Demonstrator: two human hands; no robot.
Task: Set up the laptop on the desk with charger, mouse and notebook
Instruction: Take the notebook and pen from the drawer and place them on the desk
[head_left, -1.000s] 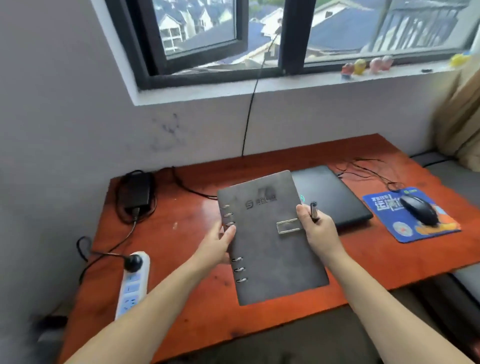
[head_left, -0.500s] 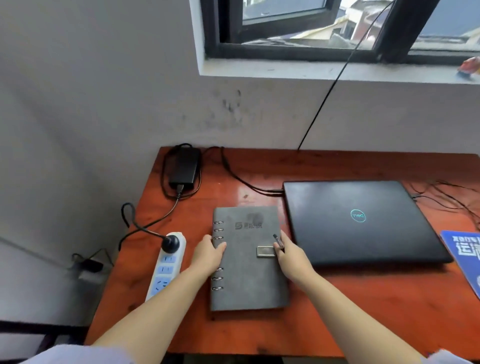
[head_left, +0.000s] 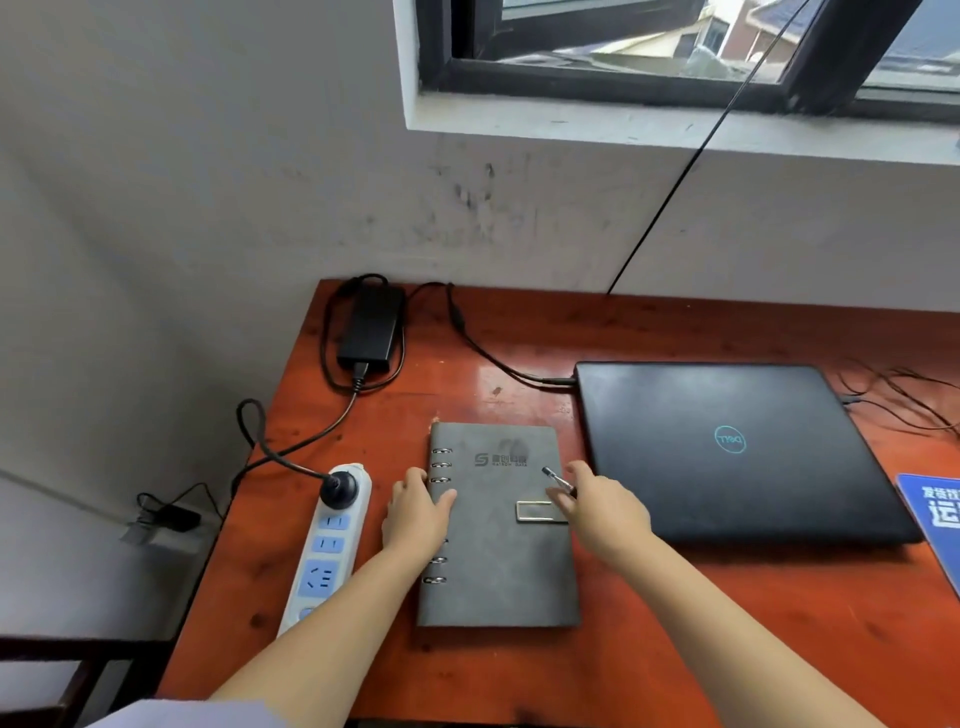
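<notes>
A grey ring-bound notebook (head_left: 496, 551) lies flat on the orange-red desk (head_left: 701, 639), just left of the closed black laptop (head_left: 727, 447). My left hand (head_left: 415, 514) grips its ringed left edge, thumb on the cover. My right hand (head_left: 605, 512) holds the right edge by the metal clasp, beside a pen (head_left: 558, 480) in the notebook's loop. The black charger brick (head_left: 371, 327) sits at the desk's back left corner. Its cable (head_left: 498, 361) runs to the laptop's left side. The mouse is out of view.
A white power strip (head_left: 324, 551) lies along the desk's left edge with a black plug (head_left: 337, 488) in it. A blue mouse pad (head_left: 935, 519) shows at the right border. Thin wires (head_left: 904, 400) trail behind the laptop. A wall and window sill rise behind the desk.
The notebook, held up over the laptop's corner a second ago, has come down flat on the desk left of the laptop. My view has swung left, so the mouse has dropped out of sight.
</notes>
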